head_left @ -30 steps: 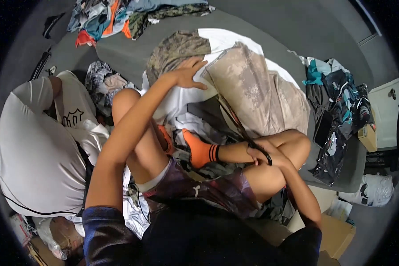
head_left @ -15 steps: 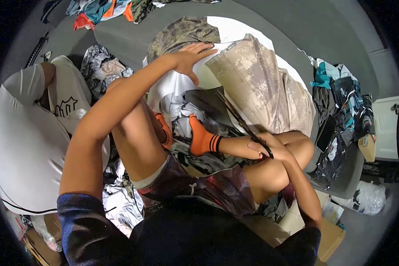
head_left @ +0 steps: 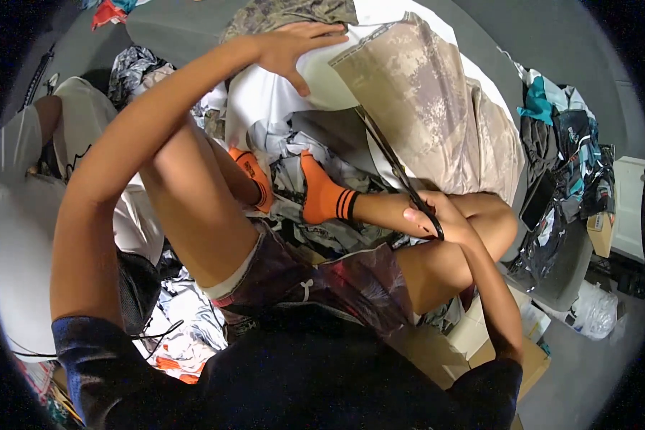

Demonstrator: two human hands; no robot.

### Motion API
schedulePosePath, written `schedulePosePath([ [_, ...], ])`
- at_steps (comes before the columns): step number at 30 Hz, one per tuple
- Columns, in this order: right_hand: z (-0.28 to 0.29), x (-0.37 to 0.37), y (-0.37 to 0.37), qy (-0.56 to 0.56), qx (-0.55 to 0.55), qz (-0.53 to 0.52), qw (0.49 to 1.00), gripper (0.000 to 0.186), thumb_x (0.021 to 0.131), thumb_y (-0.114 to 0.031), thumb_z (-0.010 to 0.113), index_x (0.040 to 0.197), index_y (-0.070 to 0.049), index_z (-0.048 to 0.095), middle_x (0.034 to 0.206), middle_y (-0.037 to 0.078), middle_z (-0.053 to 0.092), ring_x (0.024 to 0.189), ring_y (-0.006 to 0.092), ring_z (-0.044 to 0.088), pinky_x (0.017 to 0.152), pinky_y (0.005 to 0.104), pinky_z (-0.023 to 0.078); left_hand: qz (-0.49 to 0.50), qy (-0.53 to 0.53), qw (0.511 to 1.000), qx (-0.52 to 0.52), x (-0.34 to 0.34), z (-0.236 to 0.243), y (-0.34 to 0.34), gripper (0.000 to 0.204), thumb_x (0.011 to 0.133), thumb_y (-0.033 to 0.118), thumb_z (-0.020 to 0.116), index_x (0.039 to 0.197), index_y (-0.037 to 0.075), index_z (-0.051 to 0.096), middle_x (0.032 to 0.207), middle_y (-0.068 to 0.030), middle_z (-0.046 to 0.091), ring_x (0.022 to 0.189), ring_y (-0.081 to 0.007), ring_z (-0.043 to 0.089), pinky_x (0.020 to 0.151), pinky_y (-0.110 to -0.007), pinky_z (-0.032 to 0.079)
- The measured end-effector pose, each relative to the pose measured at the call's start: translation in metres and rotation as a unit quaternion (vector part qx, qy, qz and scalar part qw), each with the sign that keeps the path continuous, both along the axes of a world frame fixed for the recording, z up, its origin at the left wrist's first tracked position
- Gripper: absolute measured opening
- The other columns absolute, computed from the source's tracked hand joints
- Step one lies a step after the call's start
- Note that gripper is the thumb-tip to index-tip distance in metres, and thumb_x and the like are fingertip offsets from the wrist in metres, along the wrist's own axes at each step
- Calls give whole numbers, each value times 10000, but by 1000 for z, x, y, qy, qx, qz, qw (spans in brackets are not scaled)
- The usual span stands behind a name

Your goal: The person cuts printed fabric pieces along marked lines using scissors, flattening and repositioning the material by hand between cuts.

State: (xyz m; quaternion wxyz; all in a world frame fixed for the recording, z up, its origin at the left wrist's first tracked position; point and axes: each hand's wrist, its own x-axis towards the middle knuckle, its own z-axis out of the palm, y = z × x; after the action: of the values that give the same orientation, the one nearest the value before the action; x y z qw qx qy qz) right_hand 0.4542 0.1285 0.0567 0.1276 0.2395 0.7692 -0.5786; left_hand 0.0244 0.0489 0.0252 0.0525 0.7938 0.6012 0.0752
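Observation:
My right hand (head_left: 441, 213) is closed around the black handles of a pair of long scissors (head_left: 393, 159), resting by my bent right leg. The blades point away and to the left, with their tips at the edge of a tan camouflage fabric piece (head_left: 423, 100). Over white fabric (head_left: 254, 100), my left hand (head_left: 294, 54) is spread with the fingers apart, near the left corner of the tan piece. Beyond it lies a darker camouflage cloth (head_left: 287, 14). Whether the left fingertips press on the cloth is hard to tell.
My legs with orange socks (head_left: 326, 197) are among crumpled grey and white fabric scraps (head_left: 287, 168). A heap of dark and teal cloth (head_left: 570, 150) lies right, near a cardboard box (head_left: 600, 233). At left sits another person in light clothing (head_left: 29, 215).
The view has shifted, so most things sit higher in it. My left hand stays spread, reaching slightly farther up and left in the picture. My right hand still grips the scissors.

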Motion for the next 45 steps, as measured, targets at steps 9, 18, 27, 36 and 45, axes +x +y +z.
schedulePosePath([
  [9,-12,-7,6,0,-14,-15,1000,288,879,-305,659,733,-96,525,592,-24,476,514,64,423,491,176,330,-12,-58,996,-71,-4,7,12,1214,547,530,827,1512,154,192,1574,-129,133,1427,-309,183,1154,-436,169],
  [18,-8,-21,14,-5,-26,-9,1000,290,890,-319,639,765,-75,544,604,1,501,504,87,451,506,196,376,-13,-142,981,-135,-3,9,15,1236,563,558,822,1510,93,178,1572,-184,104,1428,-363,153,1149,-436,177],
  [27,18,-15,6,-81,-49,-36,995,277,898,-295,630,755,-76,541,593,2,483,523,92,476,504,194,371,-57,-272,945,-171,-12,-11,22,1252,543,555,822,1510,94,174,1568,-189,114,1426,-356,162,1145,-442,189],
  [36,-8,-7,15,-45,-28,-27,998,255,882,-242,661,713,-91,543,561,-48,454,503,58,377,474,200,280,40,-257,921,-290,-9,-17,30,1260,546,560,814,1517,103,154,1569,-187,107,1428,-365,145,1146,-459,177],
  [45,-18,-32,7,21,2,1,1000,272,884,-215,646,682,-81,523,542,-42,443,467,58,367,456,193,286,171,-65,926,-330,-82,-86,5,1271,545,569,813,1522,112,140,1569,-188,105,1431,-364,135,1148,-462,164],
])
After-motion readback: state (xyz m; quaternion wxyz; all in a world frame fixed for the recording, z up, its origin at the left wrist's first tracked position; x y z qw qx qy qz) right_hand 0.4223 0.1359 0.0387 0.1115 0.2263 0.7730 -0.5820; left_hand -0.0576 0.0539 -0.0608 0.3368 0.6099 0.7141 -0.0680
